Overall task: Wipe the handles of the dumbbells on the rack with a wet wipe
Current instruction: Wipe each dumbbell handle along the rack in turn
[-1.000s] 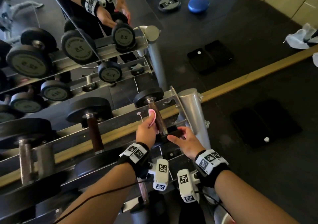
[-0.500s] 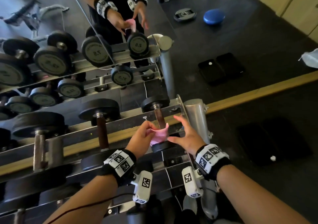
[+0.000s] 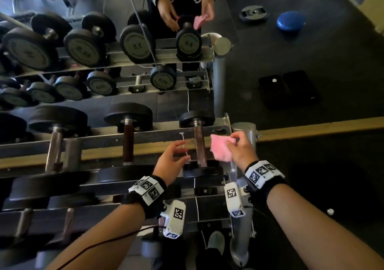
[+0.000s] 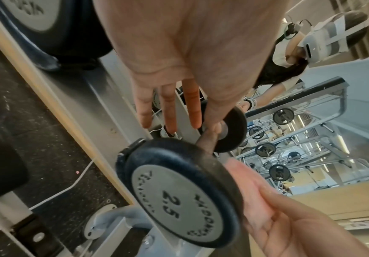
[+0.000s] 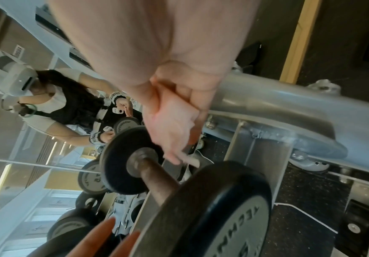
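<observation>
The small 2.5 dumbbell (image 3: 199, 147) lies at the right end of the top rack rail, its brown handle (image 5: 157, 180) bare between the two black plates. My right hand (image 3: 234, 140) pinches the pink wet wipe (image 3: 221, 148) just right of the handle, not touching it. In the right wrist view the wipe (image 5: 172, 125) hangs from my curled fingers above the far plate. My left hand (image 3: 180, 151) hovers left of the handle with fingers (image 4: 170, 111) straight and spread, holding nothing. The near plate (image 4: 179, 201) fills the left wrist view.
Larger dumbbells (image 3: 127, 141) lie side by side to the left on the same rack. The silver rack post (image 3: 243, 132) stands right behind my right hand. A mirror (image 3: 291, 62) behind the rack reflects the weights and my hands. A lower tier of dumbbells sits beneath my forearms.
The wipe passed from my left hand to my right. My left hand let go and drew back left of the handle; my right hand rose from the near plate with the wipe.
</observation>
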{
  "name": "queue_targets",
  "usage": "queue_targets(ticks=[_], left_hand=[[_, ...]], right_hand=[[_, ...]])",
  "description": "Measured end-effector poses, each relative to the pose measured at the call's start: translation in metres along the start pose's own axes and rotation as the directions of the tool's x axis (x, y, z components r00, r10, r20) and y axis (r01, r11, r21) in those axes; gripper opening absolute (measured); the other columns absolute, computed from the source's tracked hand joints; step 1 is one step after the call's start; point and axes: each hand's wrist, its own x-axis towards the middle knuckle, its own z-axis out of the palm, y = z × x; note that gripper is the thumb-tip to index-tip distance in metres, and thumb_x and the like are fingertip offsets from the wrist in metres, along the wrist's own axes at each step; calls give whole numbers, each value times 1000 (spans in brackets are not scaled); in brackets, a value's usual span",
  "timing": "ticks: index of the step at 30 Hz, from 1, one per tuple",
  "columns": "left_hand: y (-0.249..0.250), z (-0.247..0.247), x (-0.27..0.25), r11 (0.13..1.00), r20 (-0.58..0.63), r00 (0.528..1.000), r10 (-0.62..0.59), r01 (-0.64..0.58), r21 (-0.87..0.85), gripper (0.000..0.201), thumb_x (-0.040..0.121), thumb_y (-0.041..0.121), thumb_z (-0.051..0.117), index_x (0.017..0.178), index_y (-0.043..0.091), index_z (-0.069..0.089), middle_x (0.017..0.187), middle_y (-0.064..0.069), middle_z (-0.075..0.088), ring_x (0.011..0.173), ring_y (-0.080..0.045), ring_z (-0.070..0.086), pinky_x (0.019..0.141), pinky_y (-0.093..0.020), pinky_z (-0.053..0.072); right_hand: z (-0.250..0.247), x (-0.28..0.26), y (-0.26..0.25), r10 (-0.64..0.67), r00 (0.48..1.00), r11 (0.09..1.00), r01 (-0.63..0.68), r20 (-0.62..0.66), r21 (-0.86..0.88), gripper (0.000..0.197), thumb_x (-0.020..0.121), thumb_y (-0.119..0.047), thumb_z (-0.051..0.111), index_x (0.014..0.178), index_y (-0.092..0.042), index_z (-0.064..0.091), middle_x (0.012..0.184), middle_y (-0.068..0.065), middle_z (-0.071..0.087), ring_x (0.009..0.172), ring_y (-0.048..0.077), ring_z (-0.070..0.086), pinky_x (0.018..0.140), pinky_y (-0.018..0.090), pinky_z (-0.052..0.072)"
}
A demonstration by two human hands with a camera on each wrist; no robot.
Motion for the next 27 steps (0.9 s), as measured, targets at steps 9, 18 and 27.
queue_targets(ticks=[9, 18, 27], left_hand=[[-14, 9, -13, 992, 74, 994, -80, 86, -91, 63, 71, 26, 85, 127, 34, 57, 114, 10, 65, 105, -3, 65, 90, -27, 54], [-31, 8, -14, 992, 85, 992, -94, 100, -77, 42, 65, 30, 88, 100, 43, 70, 108, 11, 71, 105, -8, 66, 100, -39, 51], [-31, 10, -18, 991, 90, 991, -104, 111, -78, 38, 74, 23, 83, 110, 26, 69, 108, 9, 71, 105, -5, 65, 103, -37, 48]], right_hand=[[34, 46, 1, -54, 996, 992, 46, 69, 114, 27, 100, -24, 55, 123, -23, 69, 111, -3, 69, 108, 20, 66, 97, 40, 54], [47, 24, 4, -53, 931, 985, -11, 361, 173, 22, 98, -37, 57, 107, -52, 70, 114, -6, 69, 99, 13, 62, 103, 36, 45], [9, -5, -5, -27, 889, 990, -39, 457, 136, 27, 67, -46, 74, 86, -29, 81, 96, -2, 77, 87, 4, 71, 83, 23, 52]])
